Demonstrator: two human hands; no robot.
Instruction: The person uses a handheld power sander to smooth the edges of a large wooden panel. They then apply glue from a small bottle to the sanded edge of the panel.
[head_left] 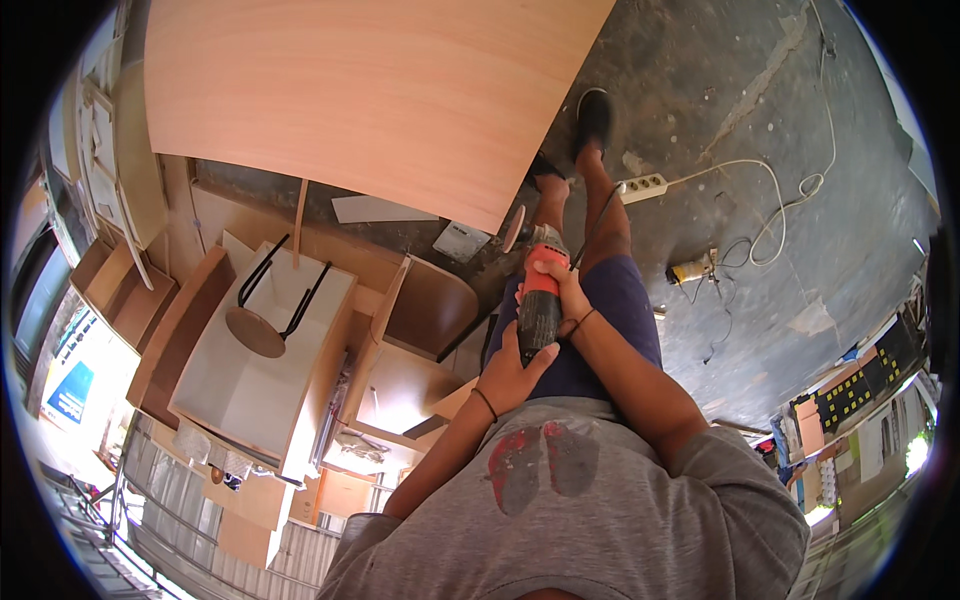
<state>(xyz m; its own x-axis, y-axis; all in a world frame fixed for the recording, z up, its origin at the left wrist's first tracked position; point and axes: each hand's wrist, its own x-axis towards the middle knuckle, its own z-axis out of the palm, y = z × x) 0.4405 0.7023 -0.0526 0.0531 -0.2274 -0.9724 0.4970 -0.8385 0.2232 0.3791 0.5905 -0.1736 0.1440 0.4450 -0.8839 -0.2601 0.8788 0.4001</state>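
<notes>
The red-and-black power tool (540,318) lies between the two hands, over the person's lap: the right hand (568,290) is wrapped round its red front part, the left hand (517,368) curled about the black rear end. Its round disc (515,228) sits close by a corner of the wooden panel (375,90), though whether they touch is hard to tell. The tool hides some fingers, and the upper edge cuts off the panel
</notes>
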